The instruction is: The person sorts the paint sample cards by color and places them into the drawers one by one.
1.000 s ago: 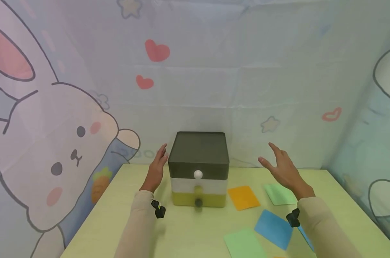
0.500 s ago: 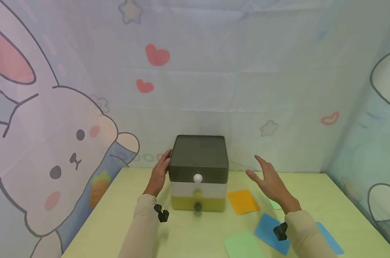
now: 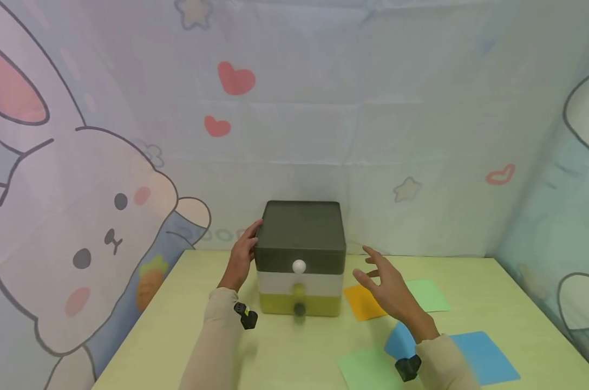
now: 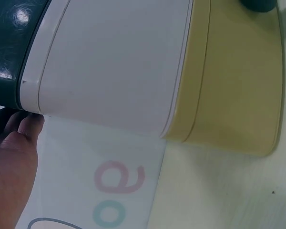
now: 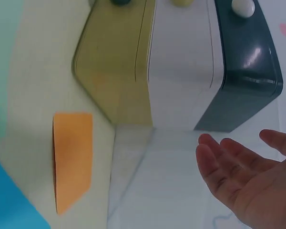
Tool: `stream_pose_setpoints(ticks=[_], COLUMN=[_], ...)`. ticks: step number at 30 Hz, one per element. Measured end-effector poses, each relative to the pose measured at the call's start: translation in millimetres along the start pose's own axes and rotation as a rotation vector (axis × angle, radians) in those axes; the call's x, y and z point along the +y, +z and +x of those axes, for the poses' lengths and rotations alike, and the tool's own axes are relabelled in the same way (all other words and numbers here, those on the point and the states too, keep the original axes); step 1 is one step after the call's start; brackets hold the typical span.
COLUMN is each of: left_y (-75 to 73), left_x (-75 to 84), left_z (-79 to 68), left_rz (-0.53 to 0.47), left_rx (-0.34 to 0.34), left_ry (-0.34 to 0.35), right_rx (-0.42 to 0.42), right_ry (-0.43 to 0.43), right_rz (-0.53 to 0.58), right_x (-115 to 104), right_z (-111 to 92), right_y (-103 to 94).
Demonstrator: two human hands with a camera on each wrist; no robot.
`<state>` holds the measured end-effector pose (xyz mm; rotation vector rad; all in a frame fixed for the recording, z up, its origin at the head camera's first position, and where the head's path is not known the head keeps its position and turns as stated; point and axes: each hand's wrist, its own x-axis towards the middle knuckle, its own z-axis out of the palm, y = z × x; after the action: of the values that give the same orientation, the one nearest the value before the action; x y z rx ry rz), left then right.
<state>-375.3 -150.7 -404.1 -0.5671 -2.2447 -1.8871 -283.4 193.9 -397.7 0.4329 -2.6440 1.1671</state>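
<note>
A small stacked drawer box stands on the table, with a dark green top drawer (image 3: pixel 275 260), a white middle drawer (image 3: pixel 275 283) and a yellow bottom drawer (image 3: pixel 279 304). Each has a round knob; the top one's is a white knob (image 3: pixel 299 266). My left hand (image 3: pixel 238 261) rests its extended fingers along the box's left side, level with the dark green part. Some of those fingertips are hidden in the left wrist view. Off the box's right side, my right hand (image 3: pixel 391 290) hovers with fingers spread and nothing in them, palm turned toward the box (image 5: pixel 238 105).
Right of the box lie an orange paper (image 3: pixel 361 302), a pale green paper (image 3: pixel 428 295), blue papers (image 3: pixel 486 357) and another green paper (image 3: pixel 370 371) at the front. The right forearm covers part of them. A printed cloth (image 3: pixel 421 108) hangs behind the table (image 3: pixel 163 330).
My left hand has moved right, from beside the box to against its left side. My right hand has come left and lower, closer to the box. The box stays put.
</note>
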Motion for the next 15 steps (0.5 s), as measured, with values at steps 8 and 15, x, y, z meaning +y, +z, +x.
stream_pose_setpoints(ticks=[8, 15], left_y=[-0.7, -1.2], left_x=[-1.1, -1.1], left_z=[0.2, 1.1], left_rz=[-0.02, -0.055], left_rx=[0.005, -0.012], left_ry=[-0.006, 0.002], right_rx=[0.01, -0.019], right_ry=[0.016, 0.058], right_rz=[0.135, 0.258], right_x=[-16.8, -26.4], right_z=[-6.7, -6.8], right_y=[19.7, 35.8])
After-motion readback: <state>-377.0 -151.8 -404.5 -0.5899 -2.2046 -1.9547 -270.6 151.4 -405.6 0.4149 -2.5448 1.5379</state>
